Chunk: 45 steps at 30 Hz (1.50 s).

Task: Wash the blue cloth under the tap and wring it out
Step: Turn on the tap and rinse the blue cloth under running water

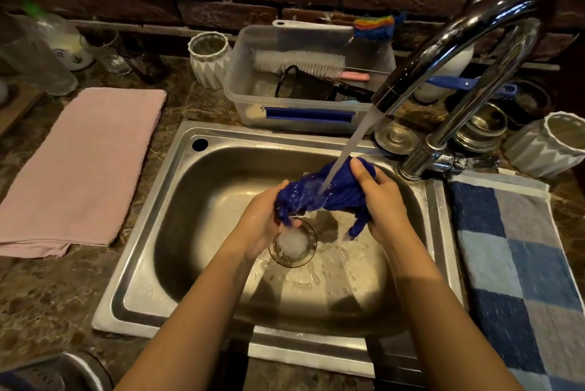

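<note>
The blue cloth (329,194) is bunched under the tap (443,52), over the sink (152,232). Its long axis runs hand to hand. The left hand (266,219) is clenched on the end farther from the tap; the right hand (380,197) pinches the nearer end. Judgement: opposite twists would wring it.

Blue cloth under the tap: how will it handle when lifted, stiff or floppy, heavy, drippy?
Probably floppy: the blue cloth bunches between the left hand and right hand, a corner hanging limp. Likely heavy for its size and dripping, since the tap stream runs onto it.
</note>
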Available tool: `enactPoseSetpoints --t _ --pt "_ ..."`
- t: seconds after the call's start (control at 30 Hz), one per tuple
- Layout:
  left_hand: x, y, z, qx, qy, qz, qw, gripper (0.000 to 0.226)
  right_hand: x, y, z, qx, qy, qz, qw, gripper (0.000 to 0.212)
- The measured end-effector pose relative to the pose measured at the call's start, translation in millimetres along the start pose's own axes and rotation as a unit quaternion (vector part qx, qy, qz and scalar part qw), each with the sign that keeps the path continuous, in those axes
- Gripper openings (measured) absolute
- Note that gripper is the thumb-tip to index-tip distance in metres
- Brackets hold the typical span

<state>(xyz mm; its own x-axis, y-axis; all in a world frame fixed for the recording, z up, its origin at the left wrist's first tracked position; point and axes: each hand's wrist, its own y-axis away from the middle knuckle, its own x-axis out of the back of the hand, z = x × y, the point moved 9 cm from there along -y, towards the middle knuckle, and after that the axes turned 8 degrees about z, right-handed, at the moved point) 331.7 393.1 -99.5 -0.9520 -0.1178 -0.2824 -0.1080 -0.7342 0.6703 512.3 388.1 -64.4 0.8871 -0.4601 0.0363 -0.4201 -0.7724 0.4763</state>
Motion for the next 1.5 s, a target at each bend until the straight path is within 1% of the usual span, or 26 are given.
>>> enactPoseSetpoints --t 0.07,0.13,0.23,0.3,0.37,0.43,0.5,0.57,0.6,0.7,0.77,0.83,0.93,0.97,1.03,1.07,1.17,1.23,1.3,1.4,1.5 --pt "3.9 -2.5 -5.2 0.029 0.053 0.039 0.997 0.019 1.4 5.5 -5.1 0.021 0.009 -0.015 1.000 0.026" --pt "-2.2 -0.1 -10.0 0.062 0.059 0.044 0.995 0.021 0.6 15.1 -11.4 0.048 0.012 -0.028 0.998 0.012" --pt "-25.2 8.4 -14.0 0.101 0.074 0.026 0.992 0.038 -9.4 36.9 -22.7 0.131 0.071 -0.053 0.987 0.010" --pt "-38.5 11.9 -12.2 0.091 0.114 0.023 0.989 0.039 -21.6 54.4 -21.9 0.182 0.137 -0.056 0.972 0.012" --pt "-43.5 10.6 -13.3 0.069 0.129 0.033 0.989 0.038 -31.0 66.5 -19.6 0.224 0.217 -0.014 0.950 0.016" --pt "-46.6 13.1 -18.8 0.061 0.128 0.051 0.989 0.041 -32.6 66.1 -18.7 0.240 0.254 0.053 0.936 0.023" --pt "-44.5 13.3 -20.4 0.034 0.099 0.087 0.991 0.040 -29.0 53.7 -15.2 0.196 0.248 0.106 0.943 0.032" --pt "-36.6 13.3 -15.4 -0.013 0.042 0.126 0.991 0.036 -28.6 37.6 -7.0 0.148 0.255 0.125 0.948 0.035" --pt "-35.2 15.1 -11.5 -0.034 0.018 0.131 0.991 0.032 -29.9 29.6 -3.3 0.135 0.260 0.123 0.948 0.034" --pt "-36.6 22.3 -2.9 -0.084 -0.056 0.120 0.988 0.030 -30.1 10.7 5.1 0.099 0.245 0.117 0.957 0.032" --pt "-37.8 24.9 2.0 -0.106 -0.106 0.105 0.983 0.030 -31.7 3.7 6.6 0.101 0.233 0.103 0.962 0.034" --pt "-36.3 22.3 2.4 -0.091 -0.141 0.075 0.983 0.030 -31.3 0.8 7.5 0.100 0.231 0.094 0.963 0.036" --pt "-31.9 16.7 -8.6 -0.023 -0.183 0.019 0.983 0.048 -30.0 -5.6 10.1 0.067 0.196 0.058 0.977 0.042" --pt "-31.1 15.7 -10.8 -0.008 -0.190 -0.002 0.982 0.050 -30.0 -8.1 10.3 0.044 0.177 0.042 0.982 0.047" --pt "-28.8 13.2 -11.4 0.006 -0.196 -0.041 0.980 0.047 -28.7 -14.4 11.5 -0.006 0.158 0.008 0.987 0.061" --pt "-26.5 12.0 -9.3 0.005 -0.200 -0.052 0.978 0.042 -27.3 -15.0 10.8 -0.020 0.155 -0.019 0.987 0.062" --pt "-16.7 9.9 2.5 -0.016 -0.203 -0.049 0.978 0.022 -22.8 -11.1 11.5 -0.029 0.166 -0.131 0.977 0.044" --pt "-11.9 7.9 5.8 -0.021 -0.197 -0.040 0.979 0.025 -18.2 -5.6 12.5 -0.022 0.181 -0.187 0.965 0.032" --pt "-8.8 7.4 6.0 -0.017 -0.178 -0.026 0.984 0.029 -15.4 -0.5 11.7 -0.032 0.143 -0.217 0.965 0.022" --pt "-5.5 6.7 4.9 -0.009 -0.149 -0.014 0.989 0.030 -11.6 2.2 8.5 -0.041 0.086 -0.223 0.970 0.022" --pt "-1.7 6.2 2.6 -0.004 -0.150 -0.003 0.989 0.028 -5.0 -1.0 2.6 -0.006 0.091 -0.178 0.980 0.017"
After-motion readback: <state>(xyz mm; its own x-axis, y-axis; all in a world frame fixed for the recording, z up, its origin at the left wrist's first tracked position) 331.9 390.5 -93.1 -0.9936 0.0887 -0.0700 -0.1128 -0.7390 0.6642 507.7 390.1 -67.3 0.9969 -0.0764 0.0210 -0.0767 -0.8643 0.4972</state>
